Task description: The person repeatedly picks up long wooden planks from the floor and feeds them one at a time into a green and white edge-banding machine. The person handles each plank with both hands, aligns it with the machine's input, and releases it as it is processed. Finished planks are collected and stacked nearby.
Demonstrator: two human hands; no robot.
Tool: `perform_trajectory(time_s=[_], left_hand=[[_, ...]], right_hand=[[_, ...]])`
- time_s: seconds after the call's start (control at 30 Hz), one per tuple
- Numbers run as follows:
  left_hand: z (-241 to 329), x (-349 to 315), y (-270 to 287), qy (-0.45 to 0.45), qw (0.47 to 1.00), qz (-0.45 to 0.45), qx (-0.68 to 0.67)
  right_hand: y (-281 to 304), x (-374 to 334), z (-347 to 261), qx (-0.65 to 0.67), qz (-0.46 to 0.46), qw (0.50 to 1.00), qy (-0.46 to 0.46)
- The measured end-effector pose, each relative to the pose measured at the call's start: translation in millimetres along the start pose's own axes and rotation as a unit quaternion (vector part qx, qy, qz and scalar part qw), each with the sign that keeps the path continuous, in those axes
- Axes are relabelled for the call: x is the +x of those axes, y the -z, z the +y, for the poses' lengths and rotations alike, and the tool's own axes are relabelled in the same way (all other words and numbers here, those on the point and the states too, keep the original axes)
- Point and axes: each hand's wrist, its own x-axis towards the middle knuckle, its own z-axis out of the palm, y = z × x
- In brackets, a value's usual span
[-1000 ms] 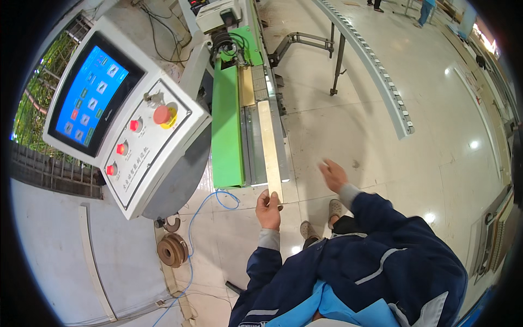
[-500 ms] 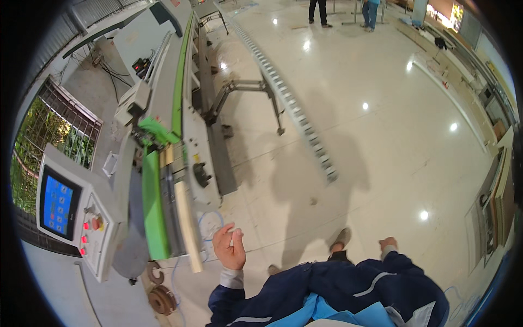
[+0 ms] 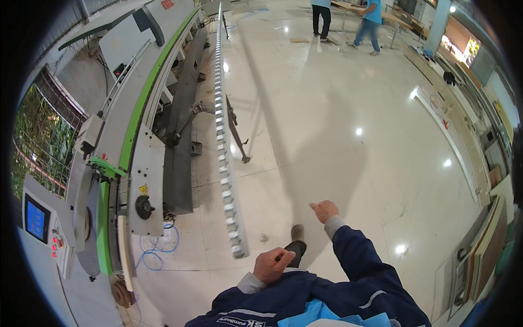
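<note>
My left hand [image 3: 272,265] is held low in front of my body, its fingers curled in and nothing seen in it. The near end of a long roller rail [image 3: 223,139] lies just ahead and to the left of this hand, with a gap between them. Out in front of my body, over the pale floor, my right hand [image 3: 325,210] is loosely closed, and I see nothing in it. A long grey and green machine [image 3: 144,103] stands left of the rail, touched by neither hand.
A control panel with a blue screen [image 3: 36,219] stands at the left. Blue hose [image 3: 154,256] coils on the floor by the machine. A support leg [image 3: 238,133] sticks out beside the rail. Boards [image 3: 486,253] lean at the right. Two people [image 3: 368,27] are at the back.
The view has turned and advanced, so the machine and rail sit further left. My right hand has swung forward; my left has drawn in toward my body and curled. One person in back strides.
</note>
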Motion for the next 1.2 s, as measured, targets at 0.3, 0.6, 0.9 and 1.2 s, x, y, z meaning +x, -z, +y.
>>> perform_trajectory(time_s=[0.3,0.6,0.9,1.2], left_hand=[[117,351,-64,-0.128,0.985,-0.049,0.107],[294,710,-81,-0.287,0.934,-0.144,0.157],[29,947,-28,0.174,0.849,-0.201,0.456],[-26,1011,88,0.461,0.795,-0.261,0.295]], right_hand=[[78,64,411,-0.422,-0.2,0.883,-0.05],[152,185,439,-0.145,-0.311,0.888,-0.307],[317,647,371,-0.245,-0.26,0.925,-0.132],[631,1176,187,0.253,0.192,0.944,-0.093]])
